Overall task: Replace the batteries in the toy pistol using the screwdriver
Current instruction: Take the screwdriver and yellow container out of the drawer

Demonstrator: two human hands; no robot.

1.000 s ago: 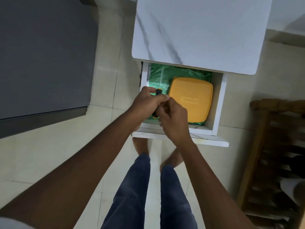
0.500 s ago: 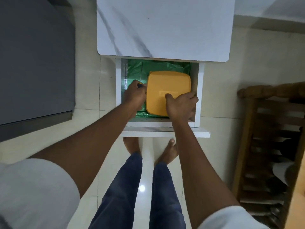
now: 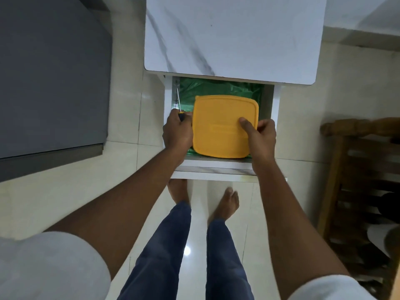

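The left hand (image 3: 178,132) is curled tight round the screwdriver (image 3: 179,105), whose thin metal tip points to the back of the open drawer (image 3: 218,167). The right hand (image 3: 258,135) grips the right edge of the yellow box (image 3: 225,126), thumb on its lid. The box sits on a green bag (image 3: 216,88) in the drawer, under the white tabletop (image 3: 233,35). No toy pistol or batteries can be seen. This looks like the getting-things step. Next, the box likely needs lifting out or opening, maybe for batteries.
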